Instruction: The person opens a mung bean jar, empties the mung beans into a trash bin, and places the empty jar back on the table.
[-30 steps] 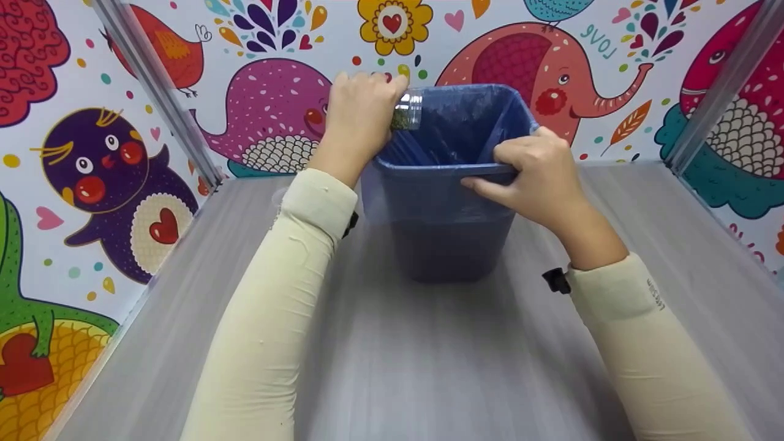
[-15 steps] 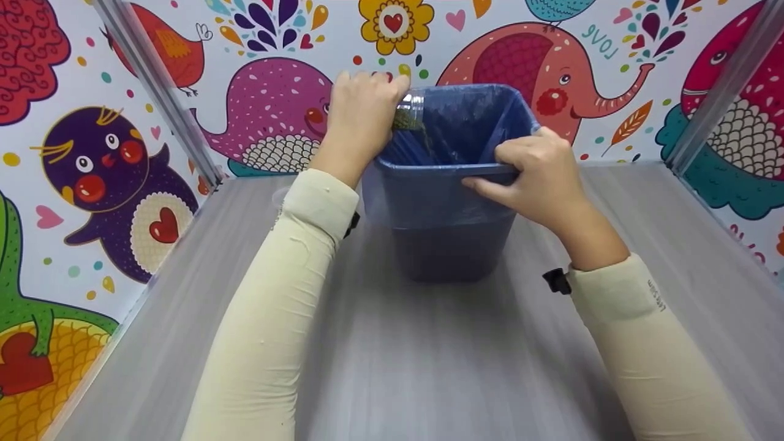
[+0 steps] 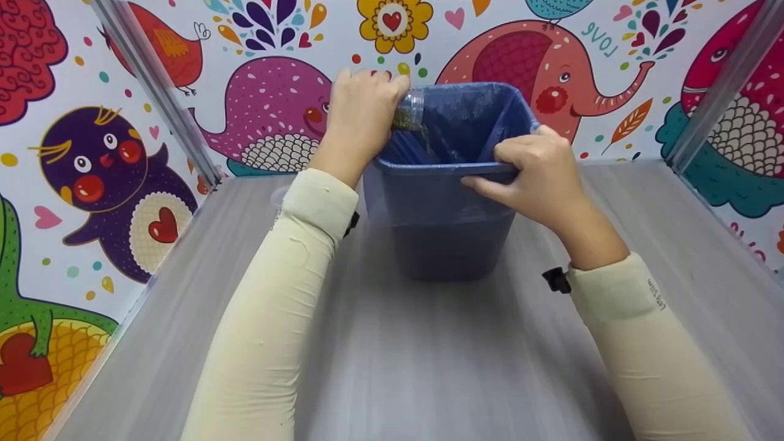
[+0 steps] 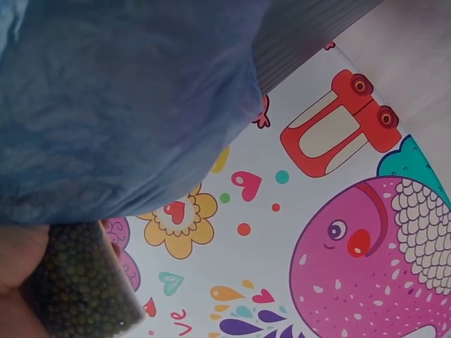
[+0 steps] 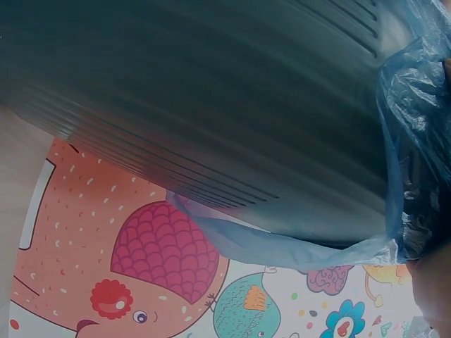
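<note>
My left hand (image 3: 365, 113) grips a clear jar (image 3: 409, 110) of small green beans, tipped on its side over the left rim of a blue trash bin (image 3: 453, 245). A thin stream of beans (image 3: 427, 144) falls from its mouth into the bin. In the left wrist view the beans fill much of the jar (image 4: 84, 282), beside the blue liner. My right hand (image 3: 539, 174) holds the bin's near right rim, thumb outside, other fingers over the edge. A blue plastic bag (image 3: 471, 116) lines the bin and folds over its rim. The bin's bottom inside is hidden.
The bin stands on a grey tabletop (image 3: 392, 367). A clear round lid-like piece (image 3: 278, 195) lies on it by the left sleeve. Behind and to both sides rise printed cartoon panels (image 3: 269, 110), with metal posts (image 3: 713, 92) at the corners.
Beans now run from the jar in a thin stream, which was not visible one second ago. The jar has shifted slightly right; the right hand and bin stay nearly where they were.
</note>
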Motion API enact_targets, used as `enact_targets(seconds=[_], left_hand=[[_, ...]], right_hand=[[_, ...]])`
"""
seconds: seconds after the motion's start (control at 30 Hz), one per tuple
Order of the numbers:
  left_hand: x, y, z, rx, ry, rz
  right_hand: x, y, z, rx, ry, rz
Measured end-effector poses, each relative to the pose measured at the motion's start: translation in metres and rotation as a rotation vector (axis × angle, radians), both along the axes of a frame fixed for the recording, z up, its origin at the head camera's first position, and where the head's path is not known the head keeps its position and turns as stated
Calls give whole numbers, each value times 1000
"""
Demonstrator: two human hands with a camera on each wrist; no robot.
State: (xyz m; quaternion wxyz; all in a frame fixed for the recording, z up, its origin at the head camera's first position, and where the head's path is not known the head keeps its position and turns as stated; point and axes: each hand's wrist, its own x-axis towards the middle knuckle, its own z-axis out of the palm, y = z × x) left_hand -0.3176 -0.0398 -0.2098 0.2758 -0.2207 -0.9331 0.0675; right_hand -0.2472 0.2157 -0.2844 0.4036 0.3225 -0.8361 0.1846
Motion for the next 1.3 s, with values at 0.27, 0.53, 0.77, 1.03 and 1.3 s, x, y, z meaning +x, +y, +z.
enact_targets(seconds=[0.27,0.53,0.77,1.03,1.3], left_hand=[[-1,0,0,-18,1,6],[-1,0,0,-4,2,-2],[0,0,0,1,10,-5],[1,2,-1,-6,21,1],[1,2,0,-4,13,-1]], right_hand=[[0,0,0,9,4,-2],[0,0,0,6,2,-4],[-1,0,0,6,3,-4],[0,0,0,6,8,-6],[0,-1,1,3,-2,-7]])
